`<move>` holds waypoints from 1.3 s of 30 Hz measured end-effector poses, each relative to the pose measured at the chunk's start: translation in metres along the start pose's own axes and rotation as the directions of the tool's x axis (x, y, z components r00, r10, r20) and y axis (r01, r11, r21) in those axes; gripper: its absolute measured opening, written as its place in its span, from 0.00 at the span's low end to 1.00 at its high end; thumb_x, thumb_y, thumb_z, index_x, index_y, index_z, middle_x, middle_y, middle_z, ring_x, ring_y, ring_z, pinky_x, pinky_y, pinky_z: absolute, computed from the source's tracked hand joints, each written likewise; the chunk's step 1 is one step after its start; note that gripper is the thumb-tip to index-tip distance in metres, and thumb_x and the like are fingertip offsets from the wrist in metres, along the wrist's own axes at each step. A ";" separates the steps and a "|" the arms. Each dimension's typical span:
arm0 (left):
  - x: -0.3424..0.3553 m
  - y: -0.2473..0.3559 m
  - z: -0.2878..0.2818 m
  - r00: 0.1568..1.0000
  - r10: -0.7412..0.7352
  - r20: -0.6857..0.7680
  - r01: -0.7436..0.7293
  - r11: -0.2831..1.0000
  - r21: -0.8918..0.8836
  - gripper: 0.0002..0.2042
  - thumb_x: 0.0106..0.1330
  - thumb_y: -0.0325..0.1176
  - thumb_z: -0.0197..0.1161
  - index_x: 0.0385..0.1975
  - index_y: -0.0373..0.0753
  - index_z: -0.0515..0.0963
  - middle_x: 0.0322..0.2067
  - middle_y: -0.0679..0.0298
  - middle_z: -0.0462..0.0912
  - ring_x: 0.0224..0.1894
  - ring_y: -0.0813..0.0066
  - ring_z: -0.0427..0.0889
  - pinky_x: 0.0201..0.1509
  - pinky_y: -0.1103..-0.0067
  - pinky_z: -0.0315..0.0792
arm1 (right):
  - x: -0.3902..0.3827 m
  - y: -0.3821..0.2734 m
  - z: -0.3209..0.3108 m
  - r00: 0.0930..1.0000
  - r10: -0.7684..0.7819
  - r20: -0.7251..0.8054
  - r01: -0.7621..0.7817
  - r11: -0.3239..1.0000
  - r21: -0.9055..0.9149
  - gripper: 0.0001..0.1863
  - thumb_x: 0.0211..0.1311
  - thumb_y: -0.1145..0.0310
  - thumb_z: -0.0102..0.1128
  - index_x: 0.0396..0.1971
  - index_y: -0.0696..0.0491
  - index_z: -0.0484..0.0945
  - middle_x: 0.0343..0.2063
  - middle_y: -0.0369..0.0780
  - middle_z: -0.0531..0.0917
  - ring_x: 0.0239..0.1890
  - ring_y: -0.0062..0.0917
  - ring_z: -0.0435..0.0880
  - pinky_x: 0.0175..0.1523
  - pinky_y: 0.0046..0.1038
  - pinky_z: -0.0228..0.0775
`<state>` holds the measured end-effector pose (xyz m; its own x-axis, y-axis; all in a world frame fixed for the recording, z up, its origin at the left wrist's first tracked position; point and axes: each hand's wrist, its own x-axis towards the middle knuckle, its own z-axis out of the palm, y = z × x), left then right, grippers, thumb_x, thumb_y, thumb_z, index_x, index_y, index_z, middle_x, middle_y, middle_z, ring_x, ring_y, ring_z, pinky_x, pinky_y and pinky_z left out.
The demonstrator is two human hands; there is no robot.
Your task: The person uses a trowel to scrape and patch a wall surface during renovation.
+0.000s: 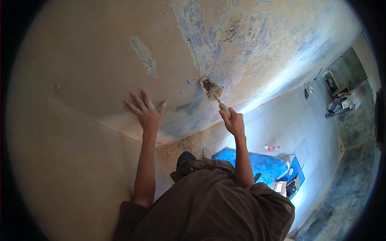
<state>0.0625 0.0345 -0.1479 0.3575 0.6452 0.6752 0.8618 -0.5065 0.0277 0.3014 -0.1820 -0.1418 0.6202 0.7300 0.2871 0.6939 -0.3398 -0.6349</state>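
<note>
My right hand (233, 122) is wrapped round the handle of a trowel (210, 88). Its blade, smeared with dark and pale residue, lies against the wall (108, 48) at the border between the smooth brown coating and a scraped grey-yellow patch (245, 44). To the left, my left hand (147, 111) is spread on or close to the brown surface, fingers apart and holding nothing. Above that hand, a narrow bare strip (144, 56) shows through the coating. Smaller grey spots show between the hand and the blade.
Crumbled debris (181, 148) lies along the wall's foot near my shoe (185, 157). On the floor to the right are a blue sheet (261, 164), a bottle with a red label (271, 148) and an open box (292, 187). A person (350, 101) sits at the far right.
</note>
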 end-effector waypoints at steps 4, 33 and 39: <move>-0.001 0.001 0.004 0.999 0.020 -0.031 -0.020 1.000 -0.001 0.50 0.55 0.65 0.59 0.65 0.28 0.53 0.66 0.32 0.37 0.65 0.20 0.32 0.62 0.35 0.39 | 0.000 -0.002 0.002 0.999 -0.034 -0.018 0.034 0.999 0.028 0.22 0.59 0.52 0.61 0.21 0.57 0.72 0.12 0.51 0.74 0.20 0.50 0.77 0.24 0.43 0.66; -0.002 0.004 -0.002 1.000 -0.001 -0.014 0.000 1.000 -0.013 0.47 0.56 0.65 0.58 0.65 0.32 0.56 0.66 0.34 0.42 0.65 0.20 0.35 0.62 0.35 0.40 | 0.000 -0.007 0.009 0.999 -0.024 0.029 0.024 1.000 -0.010 0.22 0.60 0.51 0.60 0.21 0.56 0.72 0.12 0.50 0.75 0.19 0.49 0.77 0.24 0.44 0.66; 0.001 0.003 0.002 1.000 -0.011 -0.014 0.010 0.999 -0.034 0.48 0.55 0.65 0.59 0.65 0.32 0.54 0.66 0.34 0.41 0.65 0.21 0.35 0.62 0.35 0.40 | 0.001 0.004 0.015 0.999 -0.048 -0.011 0.048 0.999 0.012 0.22 0.60 0.52 0.60 0.21 0.57 0.71 0.12 0.51 0.75 0.20 0.50 0.77 0.25 0.45 0.67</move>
<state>0.0658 0.0350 -0.1484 0.3432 0.6426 0.6850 0.8529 -0.5187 0.0594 0.2994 -0.1738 -0.1551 0.5901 0.7389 0.3252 0.7186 -0.2971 -0.6288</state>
